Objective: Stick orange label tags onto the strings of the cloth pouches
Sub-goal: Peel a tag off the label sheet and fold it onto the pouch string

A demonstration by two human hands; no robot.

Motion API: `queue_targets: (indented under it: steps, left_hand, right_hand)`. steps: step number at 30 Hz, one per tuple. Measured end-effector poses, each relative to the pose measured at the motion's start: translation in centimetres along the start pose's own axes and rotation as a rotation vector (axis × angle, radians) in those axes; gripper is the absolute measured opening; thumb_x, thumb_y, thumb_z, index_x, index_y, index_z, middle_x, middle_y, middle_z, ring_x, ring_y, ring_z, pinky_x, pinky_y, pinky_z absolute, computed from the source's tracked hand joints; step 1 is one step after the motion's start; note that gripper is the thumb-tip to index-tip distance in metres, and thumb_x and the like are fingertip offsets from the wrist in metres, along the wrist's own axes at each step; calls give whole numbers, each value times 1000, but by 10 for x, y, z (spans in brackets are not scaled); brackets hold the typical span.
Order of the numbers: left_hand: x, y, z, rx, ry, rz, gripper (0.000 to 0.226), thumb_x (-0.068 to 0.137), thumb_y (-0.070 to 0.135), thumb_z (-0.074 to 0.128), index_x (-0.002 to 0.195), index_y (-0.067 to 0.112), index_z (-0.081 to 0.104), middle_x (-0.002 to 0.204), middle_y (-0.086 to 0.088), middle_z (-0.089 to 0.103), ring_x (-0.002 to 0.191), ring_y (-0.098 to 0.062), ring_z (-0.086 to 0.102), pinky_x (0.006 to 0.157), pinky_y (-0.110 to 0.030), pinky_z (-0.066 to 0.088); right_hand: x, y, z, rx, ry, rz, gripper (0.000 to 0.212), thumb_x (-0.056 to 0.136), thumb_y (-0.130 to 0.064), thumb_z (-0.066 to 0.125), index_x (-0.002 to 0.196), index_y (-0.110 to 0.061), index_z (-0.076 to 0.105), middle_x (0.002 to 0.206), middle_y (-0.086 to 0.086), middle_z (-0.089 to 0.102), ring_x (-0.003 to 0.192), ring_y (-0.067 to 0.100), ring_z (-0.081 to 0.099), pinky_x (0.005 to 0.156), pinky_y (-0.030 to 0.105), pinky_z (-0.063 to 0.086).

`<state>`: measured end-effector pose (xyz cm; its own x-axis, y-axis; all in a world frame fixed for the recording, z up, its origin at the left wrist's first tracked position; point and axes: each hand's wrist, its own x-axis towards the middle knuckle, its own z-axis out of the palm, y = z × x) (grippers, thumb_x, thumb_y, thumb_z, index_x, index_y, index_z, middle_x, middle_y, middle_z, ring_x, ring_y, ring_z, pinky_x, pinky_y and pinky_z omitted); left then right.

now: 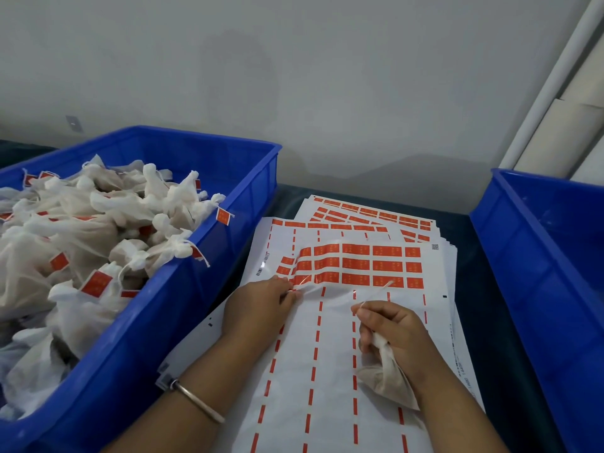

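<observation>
Nearest the camera, the right hand [394, 331] has its fingers curled round a cloth pouch [387, 377], bunching its neck in the fist while thumb and forefinger pinch the pouch's string [376, 292], which stands out taut toward the labels. Just beyond, the left hand [258, 307] pinches the lower edge of the top label sheet [327, 354] where a clear film is lifting off the rows of orange label tags [356, 264]; whether a single tag is already caught under the fingertips is hard to tell. To do this step well, the tag should probably be peeled slowly from one corner so it does not curl, with the string kept tight and laid across the sticky middle before the tag is folded shut on it. More label sheets [369, 217] fan out behind. At left, the blue bin [209, 279] holds a heap of pouches already tagged [94, 237]; at right stands a second blue bin [536, 256].
</observation>
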<state>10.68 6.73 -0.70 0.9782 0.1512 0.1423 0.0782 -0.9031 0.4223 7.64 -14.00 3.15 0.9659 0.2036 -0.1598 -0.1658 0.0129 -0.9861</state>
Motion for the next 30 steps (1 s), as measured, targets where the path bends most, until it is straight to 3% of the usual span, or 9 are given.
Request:
queue_targets:
  steps: [9, 12, 16, 22, 27, 30]
  left_hand:
    - [1, -2, 3, -104, 25, -64, 40, 82, 61, 46, 118, 43, 47, 114, 17, 61, 86, -10, 62, 76, -28, 56]
    - [0, -1, 2, -77, 18, -52, 33, 84, 60, 44, 112, 44, 47, 111, 17, 61, 81, -10, 62, 74, -28, 56]
    - [-1, -2, 2, -10, -1, -50, 39, 87, 56, 40, 122, 42, 47, 120, 13, 59, 89, -13, 63, 79, -32, 56]
    - [0, -1, 2, -3, 27, -58, 32, 90, 52, 39, 117, 38, 49, 116, 12, 61, 87, -11, 64, 78, -28, 56]
    - [8, -1, -2, -254, 173, -239, 16, 94, 36, 44, 101, 25, 54, 94, 7, 63, 70, -8, 60, 66, -18, 53]
    - [9, 0, -9, -475, 338, -377, 13, 96, 27, 44, 97, 20, 55, 86, 4, 59, 68, -8, 55, 65, -19, 45]
  right_hand:
    - [-1, 1, 0, 16, 2, 11, 27, 89, -14, 59, 75, -28, 78, 57, 4, 64, 50, 15, 59, 56, 23, 53]
    - [-1, 2, 0, 29, 1, 18, 25, 88, -14, 60, 76, -28, 78, 57, 4, 64, 50, 14, 59, 56, 23, 53]
    - [-1, 1, 1, 29, 5, 19, 26, 88, -14, 60, 76, -29, 77, 58, 3, 65, 50, 13, 59, 55, 22, 53]
    - [-2, 4, 1, 103, 39, 37, 18, 86, -13, 64, 79, -22, 78, 67, 5, 68, 56, 15, 62, 58, 26, 54]
    - [-2, 3, 0, 152, 98, 16, 8, 74, -25, 71, 77, -23, 78, 73, 3, 71, 66, 17, 66, 73, 33, 57]
    - [-5, 1, -1, 179, 135, -32, 22, 58, -38, 71, 77, -29, 77, 79, -4, 73, 70, 17, 69, 72, 30, 56]
